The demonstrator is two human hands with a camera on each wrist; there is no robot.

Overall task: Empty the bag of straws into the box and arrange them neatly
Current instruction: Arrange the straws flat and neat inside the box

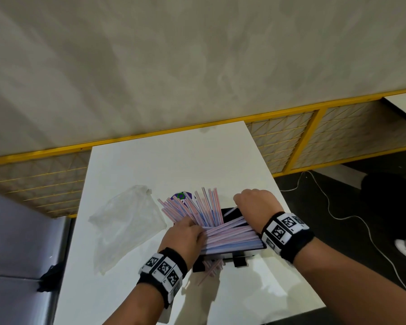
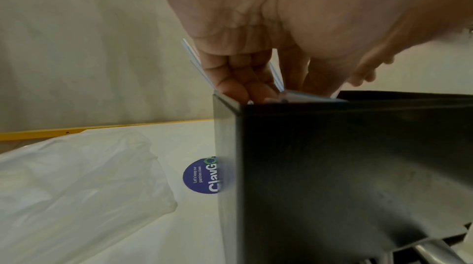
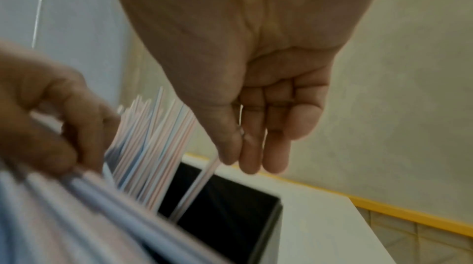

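Under both hands, a white surface (image 1: pixel 150 165) meets a yellow-railed wall (image 1: pixel 197 55); left hand (image 1: pixel 183 236) grips straws (image 1: pixel 225 238), right hand (image 1: pixel 256 202) pinches one straw (image 3: pixel 197 187) over the box (image 2: pixel 332 167).

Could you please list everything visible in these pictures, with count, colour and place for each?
straws: many, pink, blue and white striped; fanned in and across the box, a few on the table at its near side.
box: one, black; on the table between the hands.
plastic bag: one, clear, emptied; on the table left of the box.
round sticker: one, blue; on the table beyond the box, partly hidden.
table: one, white.
yellow mesh fence: one, beyond the table.
cable: one, white; on the dark floor at right.
wristbands: two, black with black-and-white markers.
left hand: fingers on the straws.
right hand: grip pinching one straw.
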